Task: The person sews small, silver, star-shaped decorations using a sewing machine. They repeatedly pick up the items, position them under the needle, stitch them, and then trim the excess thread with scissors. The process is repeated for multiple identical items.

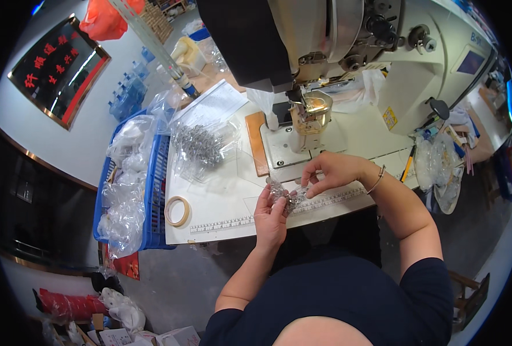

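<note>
Head view: both hands meet at the near edge of the surface (221,210), just in front of the sewing machine (325,52). Left hand (270,216) is clamped on a small clear sparkly piece (287,197); right hand (332,171) pinches its upper end. Best kept taut and flat over the printed ruler (325,202), fingers clear of the needle area. Left of the machine: tape roll (177,211), clear bag of silvery bits (201,147), blue basket (155,196) of bagged items.
</note>
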Motion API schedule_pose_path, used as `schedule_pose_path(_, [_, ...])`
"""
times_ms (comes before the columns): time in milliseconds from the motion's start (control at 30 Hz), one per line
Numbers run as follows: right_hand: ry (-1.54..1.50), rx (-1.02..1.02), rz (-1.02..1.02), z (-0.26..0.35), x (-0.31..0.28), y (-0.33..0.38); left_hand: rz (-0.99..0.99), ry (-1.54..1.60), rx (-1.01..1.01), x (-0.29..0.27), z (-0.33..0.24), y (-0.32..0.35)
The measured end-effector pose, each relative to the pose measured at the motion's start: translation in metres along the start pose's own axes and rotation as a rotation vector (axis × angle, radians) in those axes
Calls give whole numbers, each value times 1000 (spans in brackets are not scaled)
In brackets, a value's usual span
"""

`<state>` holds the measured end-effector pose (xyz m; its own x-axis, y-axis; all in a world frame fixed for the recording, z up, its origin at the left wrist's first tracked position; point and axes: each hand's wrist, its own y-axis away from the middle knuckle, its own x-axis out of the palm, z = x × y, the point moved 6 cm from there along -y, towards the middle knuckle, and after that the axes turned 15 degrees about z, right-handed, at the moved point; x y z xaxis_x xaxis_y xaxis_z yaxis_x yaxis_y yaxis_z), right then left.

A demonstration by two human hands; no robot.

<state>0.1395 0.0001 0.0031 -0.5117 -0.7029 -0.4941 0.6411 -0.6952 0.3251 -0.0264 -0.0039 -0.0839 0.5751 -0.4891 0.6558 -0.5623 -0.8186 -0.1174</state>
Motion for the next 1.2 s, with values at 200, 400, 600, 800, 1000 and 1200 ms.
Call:
schedule_pose_path(200, [37, 16, -101, -8, 1, 0, 46, -15, 26, 14, -8, 4])
schedule_pose_path(400, [72, 97, -58, -6, 3, 0, 7, -33, 12, 12, -5, 5])
schedule_pose_path(600, [82, -124, -224, 23, 3, 3, 38, -118, 41, 21, -7, 5])
schedule_pose_path(800, [-255, -150, -140, 15, 17, -19, 69, -406, 34, 26, -16, 3])
schedule_pose_path(1000, [59, -237, -385, 24, 17, -16, 3, 22, -51, 14, -3, -1])
schedule_pose_path(1200, [-171, -81, -321, 10, 17, -17, 13, -369, 42, 8, -5, 8])
